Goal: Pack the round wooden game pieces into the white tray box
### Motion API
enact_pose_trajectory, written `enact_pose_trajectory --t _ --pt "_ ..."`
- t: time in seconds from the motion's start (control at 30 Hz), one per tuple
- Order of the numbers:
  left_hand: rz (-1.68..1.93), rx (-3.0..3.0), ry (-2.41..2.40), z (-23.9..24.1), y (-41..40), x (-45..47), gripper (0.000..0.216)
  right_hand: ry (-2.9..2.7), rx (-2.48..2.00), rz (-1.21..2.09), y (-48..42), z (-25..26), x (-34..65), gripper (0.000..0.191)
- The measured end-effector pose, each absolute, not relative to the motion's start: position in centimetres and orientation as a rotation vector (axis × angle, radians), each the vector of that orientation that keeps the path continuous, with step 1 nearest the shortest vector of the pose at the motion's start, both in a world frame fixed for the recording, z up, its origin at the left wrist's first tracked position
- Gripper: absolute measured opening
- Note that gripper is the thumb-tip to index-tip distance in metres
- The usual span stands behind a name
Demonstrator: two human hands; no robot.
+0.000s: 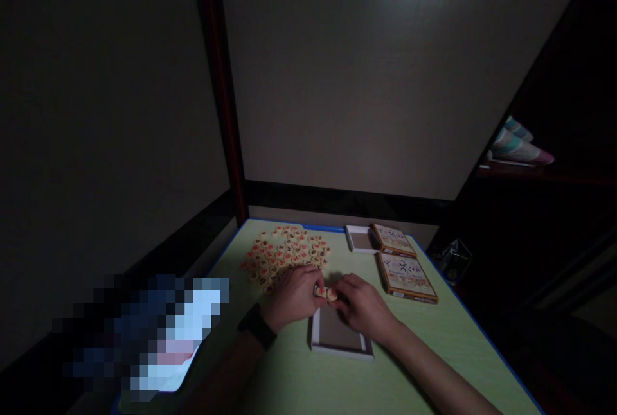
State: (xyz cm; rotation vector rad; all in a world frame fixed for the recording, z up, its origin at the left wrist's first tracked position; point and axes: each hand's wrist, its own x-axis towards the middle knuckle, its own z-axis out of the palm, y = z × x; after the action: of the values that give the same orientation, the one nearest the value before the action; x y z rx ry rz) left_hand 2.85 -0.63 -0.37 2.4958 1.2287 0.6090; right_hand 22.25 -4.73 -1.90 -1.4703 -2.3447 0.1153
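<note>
Several Chinese chess pieces, pale discs with red characters, show side by side between my two hands. My left hand, with a dark band on its wrist, is closed with its fingertips at the left end of these pieces. From the other side, my right hand pinches the right end. Both hands are over the far end of a shallow box tray with white walls; the part of it beneath my fingers is hidden. Beyond my left hand lies a loose spread of more chess pieces, some marked red, others black.
Two printed boxes lie at the right of the green table. Another shallow white-walled tray is at the back beside them. At the left edge is a bright, pixelated area. Walls stand behind and left.
</note>
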Motion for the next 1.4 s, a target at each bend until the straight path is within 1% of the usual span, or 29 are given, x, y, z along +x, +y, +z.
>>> enact_pose_trajectory --t 0.13,0.33,0.63,1.4 --pt "0.646 2.476 1.153 -0.56 -0.38 2.77 0.006 -2.347 -1.479 0.121 -4.74 -1.88 22.30 0.008" --pt "0.689 2.437 1.102 -0.58 -0.33 2.77 0.010 -2.346 -1.511 0.111 -4.78 -1.92 22.35 0.010" --pt "0.667 2.441 1.109 -0.57 -0.24 2.81 0.011 -2.350 -1.574 0.173 -4.97 -1.74 22.26 0.013" --pt "0.708 2.459 1.107 -0.59 -0.29 2.70 0.011 -2.357 -1.595 0.176 -4.83 -1.75 22.23 0.016"
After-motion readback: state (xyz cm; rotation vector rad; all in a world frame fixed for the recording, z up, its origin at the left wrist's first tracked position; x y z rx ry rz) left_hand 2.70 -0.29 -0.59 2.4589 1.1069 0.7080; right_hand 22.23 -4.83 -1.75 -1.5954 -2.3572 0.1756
